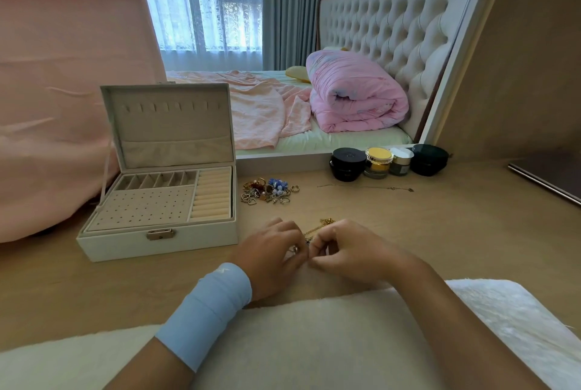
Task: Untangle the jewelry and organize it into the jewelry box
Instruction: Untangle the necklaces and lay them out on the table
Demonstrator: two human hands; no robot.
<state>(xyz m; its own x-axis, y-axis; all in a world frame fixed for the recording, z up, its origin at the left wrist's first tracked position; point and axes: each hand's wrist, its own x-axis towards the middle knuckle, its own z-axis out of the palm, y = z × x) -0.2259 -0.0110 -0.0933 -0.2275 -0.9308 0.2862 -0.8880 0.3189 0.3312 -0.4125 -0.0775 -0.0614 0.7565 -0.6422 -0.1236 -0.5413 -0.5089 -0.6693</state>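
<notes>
While the left hand and right hand both pinched the tangled chain low over the desk, near the box (lid up), untangling was in hand, and the next move likely called for fine, gentle pulls at the knot.

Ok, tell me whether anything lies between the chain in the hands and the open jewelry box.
Nothing visible does. The left hand and right hand pinch the gold chain right of the jewelry box, lid up, only desk between. The pile of rings and charms lies farther back.
</notes>
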